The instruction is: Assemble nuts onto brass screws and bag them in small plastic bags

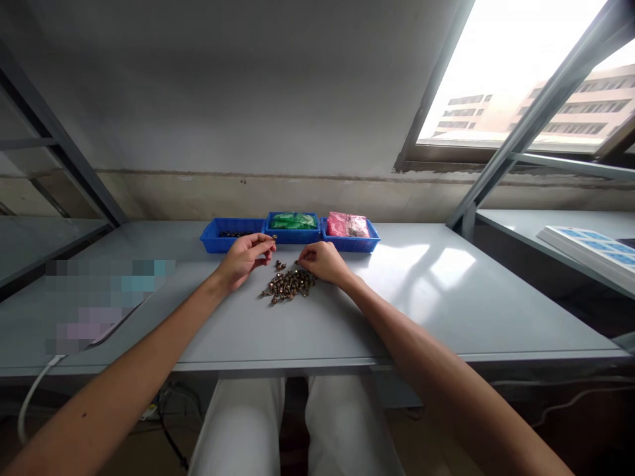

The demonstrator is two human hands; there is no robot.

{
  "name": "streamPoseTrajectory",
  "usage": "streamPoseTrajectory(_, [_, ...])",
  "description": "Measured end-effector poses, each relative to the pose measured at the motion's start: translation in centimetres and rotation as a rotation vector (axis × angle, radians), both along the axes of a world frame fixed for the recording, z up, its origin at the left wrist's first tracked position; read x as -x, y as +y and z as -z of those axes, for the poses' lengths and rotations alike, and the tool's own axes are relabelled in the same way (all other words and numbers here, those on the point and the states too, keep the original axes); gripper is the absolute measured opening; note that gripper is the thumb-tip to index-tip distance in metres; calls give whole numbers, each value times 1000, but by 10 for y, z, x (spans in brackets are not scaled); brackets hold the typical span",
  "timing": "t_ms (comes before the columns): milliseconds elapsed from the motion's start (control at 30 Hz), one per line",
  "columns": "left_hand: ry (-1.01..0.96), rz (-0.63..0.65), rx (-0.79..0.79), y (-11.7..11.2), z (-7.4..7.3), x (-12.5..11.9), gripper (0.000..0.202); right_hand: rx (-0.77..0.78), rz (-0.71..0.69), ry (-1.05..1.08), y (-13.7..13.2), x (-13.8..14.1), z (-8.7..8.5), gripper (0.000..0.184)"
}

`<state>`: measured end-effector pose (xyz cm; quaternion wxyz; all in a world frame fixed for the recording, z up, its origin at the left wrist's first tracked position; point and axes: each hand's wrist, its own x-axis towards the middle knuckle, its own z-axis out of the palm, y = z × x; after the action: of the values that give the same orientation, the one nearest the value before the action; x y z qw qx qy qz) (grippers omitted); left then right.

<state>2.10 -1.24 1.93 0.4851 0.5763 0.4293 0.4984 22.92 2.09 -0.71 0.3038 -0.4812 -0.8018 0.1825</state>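
Note:
A small heap of brass-coloured screws (289,285) lies on the grey table (426,311) in front of me. My left hand (245,258) hovers just left of the heap, thumb and fingers pinched on one screw (274,238) held up at its tips. My right hand (323,262) rests at the heap's upper right edge with its fingers curled down onto the screws; what they pinch is too small to make out.
Three blue bins stand in a row behind the heap: the left bin (214,239) holds dark small parts, the middle bin (292,233) green bags, the right bin (366,242) pink bags. A white cable (34,390) hangs at the left edge. A flat white box (590,246) lies at right.

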Motion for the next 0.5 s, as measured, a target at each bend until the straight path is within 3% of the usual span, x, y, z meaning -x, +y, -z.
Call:
streamPoseTrajectory(167, [555,-398,-498,11,3,12,17,-38,-10,-36,0,1,1,22])
streamPoseTrajectory(300, [803,-675,-648,26,6,36,14,-18,-25,-94,0,2,1,17])
streamPoseTrajectory(367, [809,-695,-624,31,8,45,13,-22,-30,-98,0,2,1,16])
streamPoseTrajectory(500, [773,-556,-621,26,9,43,14,-30,-29,-99,-1,2,1,14])
